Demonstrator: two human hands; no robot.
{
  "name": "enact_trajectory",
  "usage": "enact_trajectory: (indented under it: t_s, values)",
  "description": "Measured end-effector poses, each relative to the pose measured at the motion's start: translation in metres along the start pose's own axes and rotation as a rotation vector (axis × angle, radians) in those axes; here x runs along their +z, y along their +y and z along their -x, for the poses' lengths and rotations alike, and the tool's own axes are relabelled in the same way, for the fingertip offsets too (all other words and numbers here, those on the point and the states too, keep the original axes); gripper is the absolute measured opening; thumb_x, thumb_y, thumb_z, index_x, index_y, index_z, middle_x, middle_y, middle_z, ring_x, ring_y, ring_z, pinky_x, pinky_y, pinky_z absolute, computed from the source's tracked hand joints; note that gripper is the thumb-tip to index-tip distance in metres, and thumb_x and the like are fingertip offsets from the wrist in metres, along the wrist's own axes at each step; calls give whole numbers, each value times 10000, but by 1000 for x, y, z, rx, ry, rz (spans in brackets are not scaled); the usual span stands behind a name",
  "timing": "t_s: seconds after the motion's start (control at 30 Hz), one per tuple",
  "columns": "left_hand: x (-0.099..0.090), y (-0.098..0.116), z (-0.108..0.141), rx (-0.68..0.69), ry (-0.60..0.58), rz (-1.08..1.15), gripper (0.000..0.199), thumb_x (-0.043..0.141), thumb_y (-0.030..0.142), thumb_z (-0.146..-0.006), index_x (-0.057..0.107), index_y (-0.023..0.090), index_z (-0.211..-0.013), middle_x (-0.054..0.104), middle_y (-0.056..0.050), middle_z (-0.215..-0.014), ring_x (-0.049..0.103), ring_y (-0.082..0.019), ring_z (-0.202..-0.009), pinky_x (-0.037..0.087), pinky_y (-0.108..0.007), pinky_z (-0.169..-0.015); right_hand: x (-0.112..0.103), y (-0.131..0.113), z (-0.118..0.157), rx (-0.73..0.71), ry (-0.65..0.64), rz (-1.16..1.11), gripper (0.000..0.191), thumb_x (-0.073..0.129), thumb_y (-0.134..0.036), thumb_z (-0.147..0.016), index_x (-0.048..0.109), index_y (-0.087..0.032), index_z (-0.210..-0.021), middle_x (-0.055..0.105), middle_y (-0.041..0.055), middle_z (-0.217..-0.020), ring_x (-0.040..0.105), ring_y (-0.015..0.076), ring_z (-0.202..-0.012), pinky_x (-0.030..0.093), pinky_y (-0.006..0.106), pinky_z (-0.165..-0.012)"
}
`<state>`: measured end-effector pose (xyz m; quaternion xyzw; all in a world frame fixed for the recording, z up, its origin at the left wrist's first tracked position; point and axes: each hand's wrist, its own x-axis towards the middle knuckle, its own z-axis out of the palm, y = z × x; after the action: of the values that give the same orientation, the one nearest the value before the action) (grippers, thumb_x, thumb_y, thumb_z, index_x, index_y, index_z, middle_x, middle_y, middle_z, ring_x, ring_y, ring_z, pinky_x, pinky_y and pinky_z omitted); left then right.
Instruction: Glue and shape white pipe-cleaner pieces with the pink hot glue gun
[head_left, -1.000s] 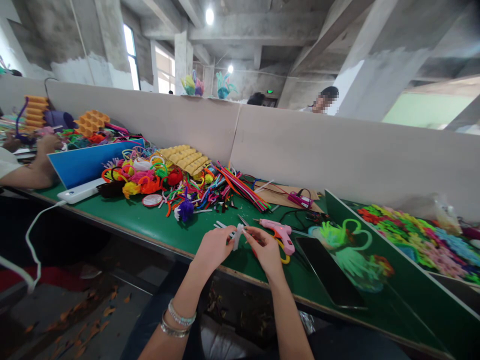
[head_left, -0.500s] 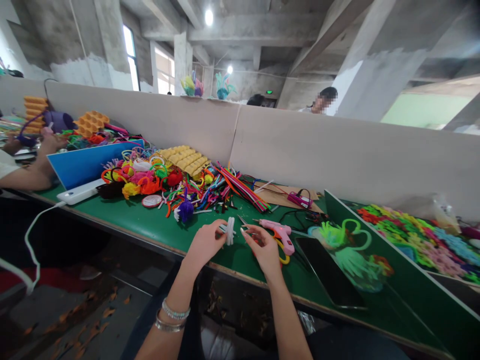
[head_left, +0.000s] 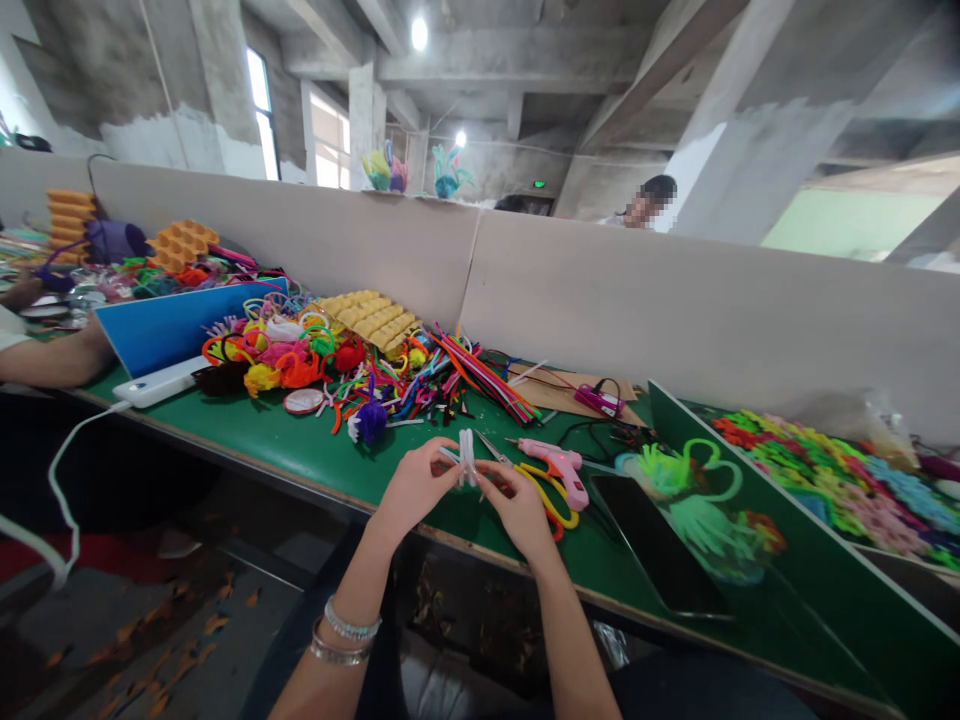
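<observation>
A small bundle of bent white pipe cleaners (head_left: 467, 452) is held over the front of the green table. My left hand (head_left: 424, 480) pinches it from the left, with a silver bracelet and a beaded one on that wrist. From the other side my right hand (head_left: 516, 500) has its thumb and fingertips closed on the bundle's right edge. Just beyond my right hand lie scissors (head_left: 551, 490) with yellow and orange handles, partly hidden by it. A pink glue gun (head_left: 559, 468) rests beside them, its red light showing.
Loose pipe cleaners and fuzzy pieces (head_left: 300, 360) are heaped at the left back, by a yellow egg-crate sheet (head_left: 371, 318). To the right lie a black phone (head_left: 660, 545) and green pipe-cleaner shapes (head_left: 709, 520). A co-worker's arm (head_left: 60, 358) is at far left.
My right hand has moved left and now touches the white bundle, uncovering more of the scissors' handles. The bundle has shifted slightly right. The co-worker's hand at far left has drawn back.
</observation>
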<state>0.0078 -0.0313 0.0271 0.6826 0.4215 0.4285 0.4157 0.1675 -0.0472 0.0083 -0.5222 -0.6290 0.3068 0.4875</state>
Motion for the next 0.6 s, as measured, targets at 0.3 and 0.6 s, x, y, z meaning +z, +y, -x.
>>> enact_trajectory:
  t_s: [0.3, 0.6]
  values:
    - [-11, -8, -6, -20, -38, 203, 419, 547, 414, -725, 546, 122, -1025, 637, -92, -937, 617, -157, -770, 487, -249, -650, -3, -4, -1, 50, 16, -192, 256, 629, -370, -652, 644, -198, -841, 667, 40, -850, 598, 185, -777, 470, 289, -672]
    - [12, -11, -9, -102, -154, 468, 423, 614, 417, -670, 653, 113, -962, 686, -60, -899, 602, -200, -859, 470, -308, -783, 0, -15, 1, 127, -7, -303, 293, 668, -378, -589, 662, -198, -819, 682, 35, -822, 609, 168, -681, 486, 269, -571]
